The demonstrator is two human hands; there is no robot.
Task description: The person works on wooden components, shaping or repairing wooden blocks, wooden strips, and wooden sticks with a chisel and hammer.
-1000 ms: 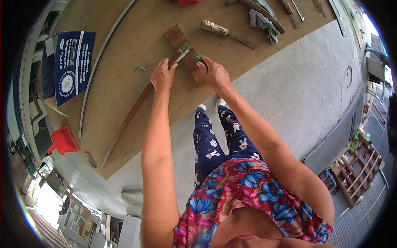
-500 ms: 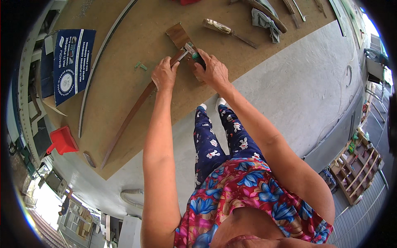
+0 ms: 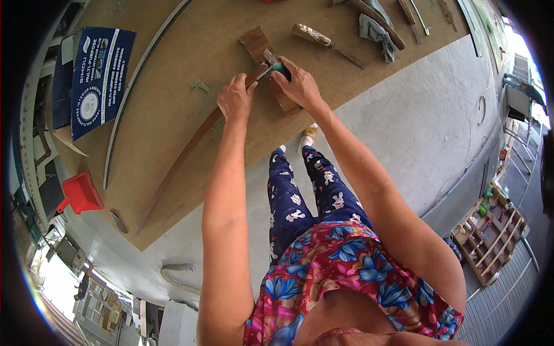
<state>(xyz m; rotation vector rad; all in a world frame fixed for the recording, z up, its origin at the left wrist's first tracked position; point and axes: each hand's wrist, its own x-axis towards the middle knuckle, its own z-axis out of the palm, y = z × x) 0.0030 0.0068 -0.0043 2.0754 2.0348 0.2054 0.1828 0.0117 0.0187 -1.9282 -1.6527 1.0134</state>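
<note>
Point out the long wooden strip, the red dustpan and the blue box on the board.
long wooden strip [image 3: 184,153], head view, on its middle stretch.
red dustpan [image 3: 82,193], head view, on its flat pan.
blue box [image 3: 98,81], head view, on its printed face.

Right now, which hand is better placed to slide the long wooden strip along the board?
Probably the left hand: it already rests on the wooden strip near its upper end. The right hand is busy gripping a green-handled tool at the small wood block.

Long brown strip [image 3: 190,147], seemingly flat on board.
</note>
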